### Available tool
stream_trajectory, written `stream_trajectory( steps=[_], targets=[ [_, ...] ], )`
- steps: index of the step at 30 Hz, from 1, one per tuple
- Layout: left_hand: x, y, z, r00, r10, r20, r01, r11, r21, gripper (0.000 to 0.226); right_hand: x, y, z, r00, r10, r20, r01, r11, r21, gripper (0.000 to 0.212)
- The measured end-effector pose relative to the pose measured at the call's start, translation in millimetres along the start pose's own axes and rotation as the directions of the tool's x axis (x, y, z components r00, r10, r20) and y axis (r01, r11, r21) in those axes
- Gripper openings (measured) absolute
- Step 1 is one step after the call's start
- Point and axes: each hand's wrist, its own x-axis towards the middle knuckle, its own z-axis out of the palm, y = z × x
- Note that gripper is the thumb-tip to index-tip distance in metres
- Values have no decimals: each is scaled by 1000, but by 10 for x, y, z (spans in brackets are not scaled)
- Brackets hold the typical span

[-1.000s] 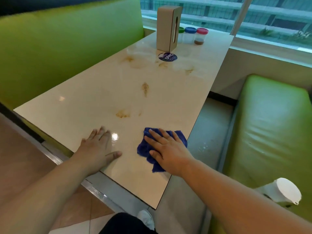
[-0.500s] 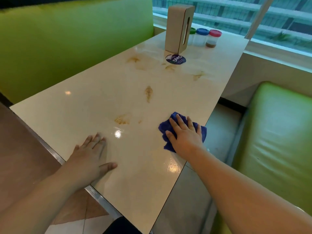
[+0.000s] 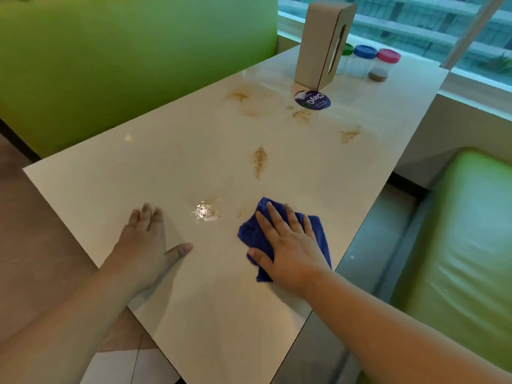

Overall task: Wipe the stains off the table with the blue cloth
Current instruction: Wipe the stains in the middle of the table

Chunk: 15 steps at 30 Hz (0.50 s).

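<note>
A crumpled blue cloth [image 3: 318, 231] lies on the cream table [image 3: 166, 167], near its right edge. My right hand [image 3: 288, 242] presses flat on the cloth with fingers spread. My left hand [image 3: 146, 245] rests flat on the table by the left edge, fingers apart, holding nothing. Brown stains mark the top: one stain [image 3: 206, 212] under a light glare just left of the cloth, a long stain [image 3: 260, 160] in the middle, and several more stains [image 3: 302, 115] farther back.
At the far end stand a cardboard napkin box [image 3: 322, 45], a round dark sticker [image 3: 313, 100] and three lidded jars [image 3: 383, 65]. Green bench seats flank the table, one bench [image 3: 124, 65] on the left and one bench [image 3: 457, 245] on the right.
My right hand has slid the cloth away from the near edge and then leftward toward the nearest stain. My left hand stays flat on the table. The camera moved closer.
</note>
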Motion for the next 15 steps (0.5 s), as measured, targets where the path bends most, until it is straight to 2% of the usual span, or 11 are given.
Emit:
stream_trajectory(
  steps=[3, 6, 8, 13, 15],
  targets=[
    [-24, 25, -5, 1000, -3, 1, 3, 1000, 6, 99, -8, -87, -8, 995, -98, 17, 97, 995, 22, 70],
    [-41, 18, -22, 1000, 2, 16, -2, 1000, 0, 99, 293, 20, -83, 999, -42, 26, 41, 999, 29, 57],
    [-59, 9, -30, 1000, -2, 19, 2, 1000, -9, 99, 369, -12, -95, 999, -18, 27, 18, 1000, 5, 57],
    [-37, 54, -47, 998, -19, 55, 17, 999, 27, 100, 133, -175, -67, 975, -196, 103, 190, 980, 63, 57],
    [-44, 60, -64, 998, -15, 57, 13, 1000, 26, 100, 281, -102, -90, 981, -172, 88, 168, 984, 53, 57]
  ],
)
